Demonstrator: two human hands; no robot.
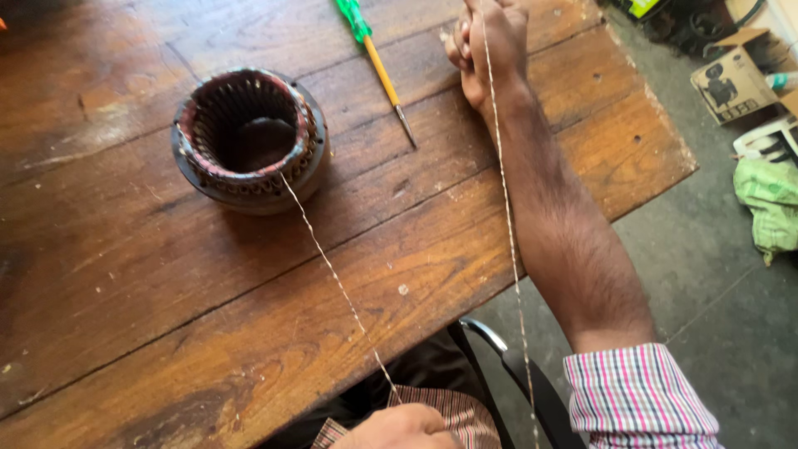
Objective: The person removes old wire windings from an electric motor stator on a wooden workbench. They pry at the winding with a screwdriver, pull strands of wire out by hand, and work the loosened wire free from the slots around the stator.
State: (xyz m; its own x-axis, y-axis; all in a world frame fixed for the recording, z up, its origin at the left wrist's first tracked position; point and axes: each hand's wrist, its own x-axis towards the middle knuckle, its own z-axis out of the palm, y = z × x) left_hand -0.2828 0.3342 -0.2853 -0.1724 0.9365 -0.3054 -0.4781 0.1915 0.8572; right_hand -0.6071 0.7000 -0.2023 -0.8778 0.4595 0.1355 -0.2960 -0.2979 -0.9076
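Observation:
A round motor stator [249, 140] with copper windings stands on the wooden table [166, 316]. A thin twisted thread [332, 274] runs from its rim down to my left hand [401, 428], which pinches it at the table's near edge. A second stretch of thread [509, 224] rises along my right forearm to my right hand [489, 46], closed on it at the far side of the table. Left of my right hand lies a screwdriver [378, 66] with a green handle and yellow shaft.
The table's right edge drops to a grey floor. On the floor at the right are a cardboard box [730, 83] and a green cloth [769, 204]. A dark chair frame [519, 366] shows under my right arm.

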